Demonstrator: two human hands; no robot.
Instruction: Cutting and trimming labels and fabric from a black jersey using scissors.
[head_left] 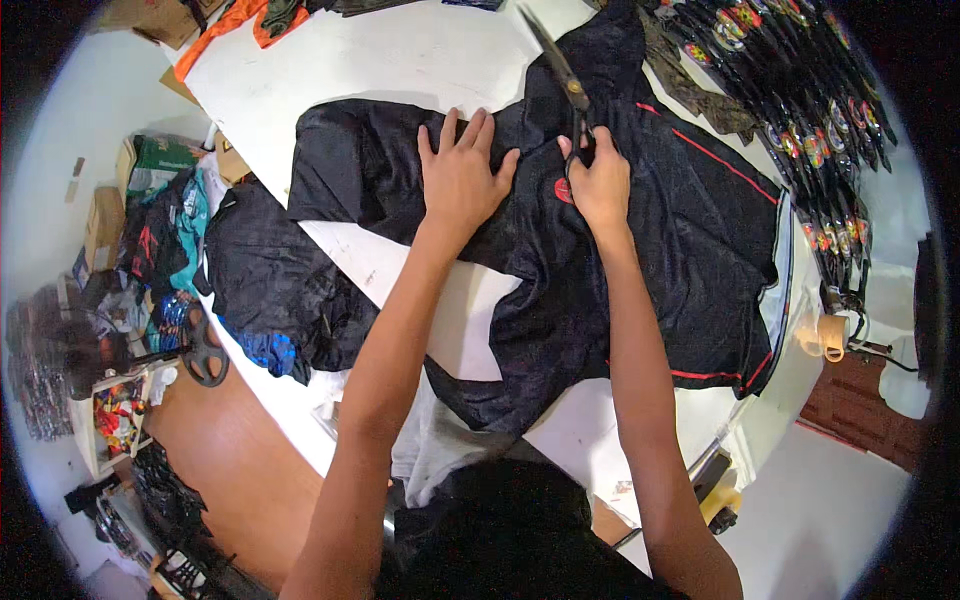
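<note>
A black garment (690,250) with thin red piping lies spread over the white table. My left hand (462,180) rests flat on its left part, fingers spread, holding nothing. To the right, my right hand (598,185) grips the handles of a pair of scissors (571,88) above the garment. The blades point away from me, up and to the left; they look closed or nearly so. A small round red patch (563,190) shows on the cloth beside my right hand.
Dark crumpled clothing (275,265) lies at the table's left edge. Orange cloth (232,32) is at the far left corner. Many black strips with colourful prints (800,130) hang at the right, near an orange mug (826,337). A black wheel (205,350) stands at the left.
</note>
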